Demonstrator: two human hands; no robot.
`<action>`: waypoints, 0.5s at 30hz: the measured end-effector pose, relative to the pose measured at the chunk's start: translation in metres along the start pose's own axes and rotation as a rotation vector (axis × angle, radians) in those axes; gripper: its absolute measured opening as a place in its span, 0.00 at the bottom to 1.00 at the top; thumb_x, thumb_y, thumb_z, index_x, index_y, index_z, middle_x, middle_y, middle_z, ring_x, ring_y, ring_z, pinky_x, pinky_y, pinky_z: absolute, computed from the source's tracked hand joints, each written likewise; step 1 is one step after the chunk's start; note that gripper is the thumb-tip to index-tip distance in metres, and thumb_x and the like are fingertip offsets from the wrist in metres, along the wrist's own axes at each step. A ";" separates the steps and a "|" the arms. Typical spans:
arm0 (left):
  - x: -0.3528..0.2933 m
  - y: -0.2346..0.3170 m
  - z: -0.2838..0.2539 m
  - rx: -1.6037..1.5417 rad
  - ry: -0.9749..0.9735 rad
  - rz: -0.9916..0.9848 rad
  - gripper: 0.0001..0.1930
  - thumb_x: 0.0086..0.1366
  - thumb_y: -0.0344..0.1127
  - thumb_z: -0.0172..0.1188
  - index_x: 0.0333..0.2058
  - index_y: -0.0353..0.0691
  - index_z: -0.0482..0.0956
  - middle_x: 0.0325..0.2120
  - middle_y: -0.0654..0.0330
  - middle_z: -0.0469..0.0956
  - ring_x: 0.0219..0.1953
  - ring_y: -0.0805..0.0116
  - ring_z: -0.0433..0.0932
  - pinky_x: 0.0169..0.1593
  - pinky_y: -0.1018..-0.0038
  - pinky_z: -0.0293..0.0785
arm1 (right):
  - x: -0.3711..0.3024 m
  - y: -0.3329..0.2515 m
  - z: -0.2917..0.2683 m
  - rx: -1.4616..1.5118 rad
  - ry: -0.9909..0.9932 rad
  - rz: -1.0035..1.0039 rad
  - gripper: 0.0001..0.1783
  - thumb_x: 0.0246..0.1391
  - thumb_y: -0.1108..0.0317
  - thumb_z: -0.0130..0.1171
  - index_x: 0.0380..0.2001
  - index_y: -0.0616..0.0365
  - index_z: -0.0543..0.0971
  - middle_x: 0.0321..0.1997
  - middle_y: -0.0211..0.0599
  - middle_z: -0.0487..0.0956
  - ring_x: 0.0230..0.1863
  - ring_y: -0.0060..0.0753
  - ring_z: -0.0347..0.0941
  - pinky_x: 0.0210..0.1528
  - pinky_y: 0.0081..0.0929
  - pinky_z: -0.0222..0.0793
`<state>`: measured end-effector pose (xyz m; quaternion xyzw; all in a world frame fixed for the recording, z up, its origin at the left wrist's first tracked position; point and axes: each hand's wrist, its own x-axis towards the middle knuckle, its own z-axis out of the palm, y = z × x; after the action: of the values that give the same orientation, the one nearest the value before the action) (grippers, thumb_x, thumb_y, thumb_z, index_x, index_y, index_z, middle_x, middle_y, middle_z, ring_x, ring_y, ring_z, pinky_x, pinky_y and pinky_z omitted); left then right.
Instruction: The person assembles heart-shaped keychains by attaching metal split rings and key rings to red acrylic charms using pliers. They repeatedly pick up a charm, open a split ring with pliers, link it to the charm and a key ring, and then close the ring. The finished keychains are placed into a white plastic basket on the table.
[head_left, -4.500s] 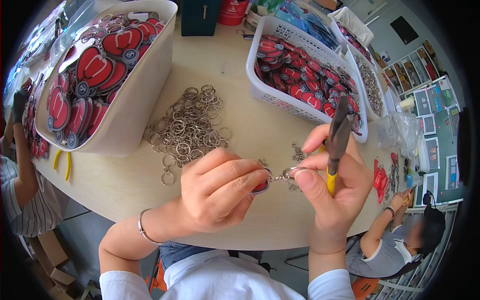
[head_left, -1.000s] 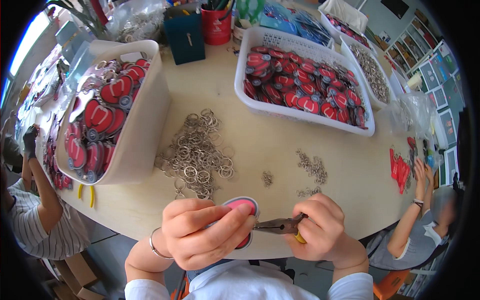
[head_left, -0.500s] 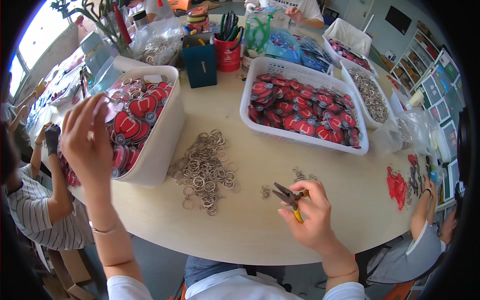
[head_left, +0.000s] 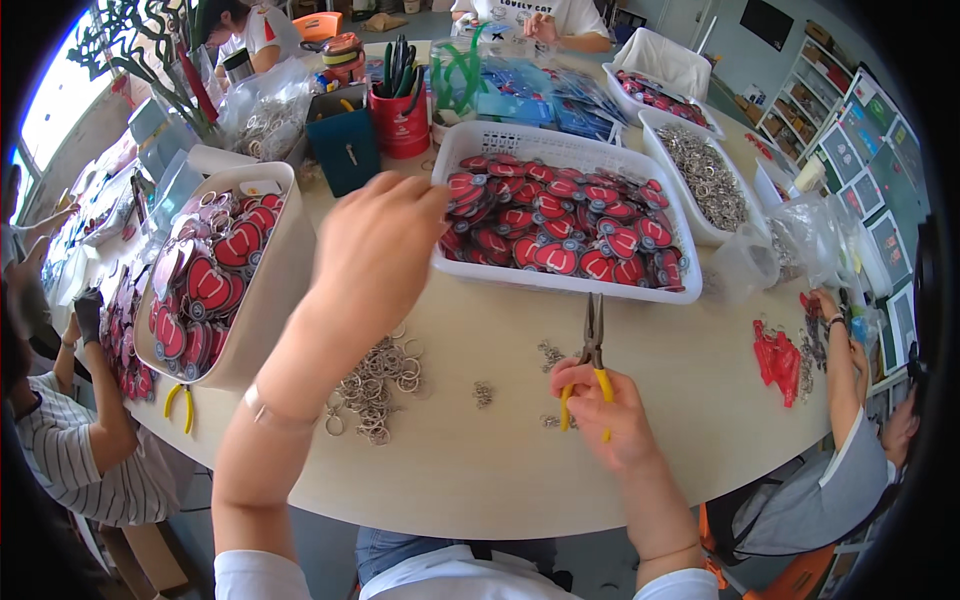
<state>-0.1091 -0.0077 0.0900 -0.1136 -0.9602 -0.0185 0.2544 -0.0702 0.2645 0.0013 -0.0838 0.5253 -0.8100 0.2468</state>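
My right hand (head_left: 612, 415) is closed around pliers (head_left: 594, 345) with yellow handles, jaws pointing away from me. Near them lie small piles of little metal links (head_left: 550, 355). My left hand (head_left: 375, 245) hangs over the left end of a white perforated basket (head_left: 560, 282), its back toward me; the fingers are blurred and partly hidden, and whether they hold anything cannot be seen. Many red, round-lobed flat charms (head_left: 555, 232) fill the basket. Below my left wrist is a heap of metal split rings (head_left: 385, 385).
A cream bin (head_left: 265, 320) of finished-looking red charms with rings stands left, with yellow-handled pliers (head_left: 180, 405) beside it. Behind are a teal box (head_left: 343, 150), a red tool cup (head_left: 400, 125) and a tray of metal parts (head_left: 705, 180). Co-workers sit around the table; red pieces (head_left: 777, 360) lie right.
My left hand has moved from over the cream bin rightward to the white basket. My right hand has turned the pliers, so the jaws now point away. The view has shifted.
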 end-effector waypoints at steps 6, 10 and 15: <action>0.052 -0.025 0.133 0.116 -0.084 -0.069 0.15 0.60 0.30 0.55 0.46 0.35 0.74 0.40 0.52 0.79 0.45 0.53 0.77 0.46 0.62 0.73 | 0.008 0.007 -0.003 0.077 0.010 0.035 0.14 0.52 0.70 0.53 0.38 0.69 0.80 0.51 0.45 0.73 0.54 0.35 0.66 0.58 0.31 0.58; 0.050 0.002 0.116 -0.002 -0.206 -0.134 0.14 0.55 0.25 0.55 0.42 0.40 0.77 0.31 0.53 0.81 0.36 0.55 0.81 0.38 0.63 0.76 | 0.009 0.003 -0.007 0.115 0.086 0.057 0.14 0.53 0.69 0.54 0.39 0.68 0.80 0.51 0.42 0.72 0.49 0.30 0.66 0.55 0.29 0.60; 0.019 0.005 0.099 -0.266 0.107 -0.087 0.18 0.54 0.21 0.53 0.44 0.43 0.78 0.30 0.53 0.80 0.33 0.52 0.79 0.34 0.64 0.76 | 0.009 0.005 -0.007 -0.289 0.109 -0.035 0.10 0.53 0.70 0.56 0.36 0.62 0.82 0.47 0.39 0.72 0.43 0.28 0.69 0.48 0.29 0.65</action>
<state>-0.1720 0.0106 0.0126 -0.1037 -0.9384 -0.1624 0.2870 -0.0793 0.2638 -0.0078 -0.0836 0.6473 -0.7336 0.1893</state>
